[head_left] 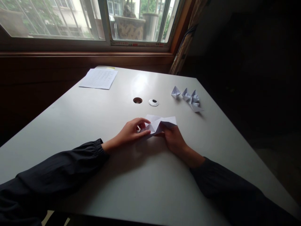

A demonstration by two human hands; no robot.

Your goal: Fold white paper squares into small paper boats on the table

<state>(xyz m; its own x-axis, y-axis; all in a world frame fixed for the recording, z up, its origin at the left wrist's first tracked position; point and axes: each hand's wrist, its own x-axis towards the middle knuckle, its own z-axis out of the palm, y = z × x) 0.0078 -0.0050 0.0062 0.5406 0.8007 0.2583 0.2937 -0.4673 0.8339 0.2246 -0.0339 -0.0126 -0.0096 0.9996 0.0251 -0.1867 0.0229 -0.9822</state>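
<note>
Between both hands, a little above the table, is a partly folded sheet of white paper [155, 123] with several creases and raised flaps. My left hand [133, 130] pinches its left side, thumb and fingers at the near left corner. On the right, my right hand [174, 138] grips the paper, the thumb and some fingers hidden under a flap. Beyond my right hand, several small folded white paper boats [176, 92] stand in a group near the table's right edge.
The white table [98, 113] has a round cable hole [137, 100] with its loose cover [153, 102] beside it. Printed sheets [100, 78] lie at the far left. Behind the table are a window [141, 22] and a curtain [185, 44].
</note>
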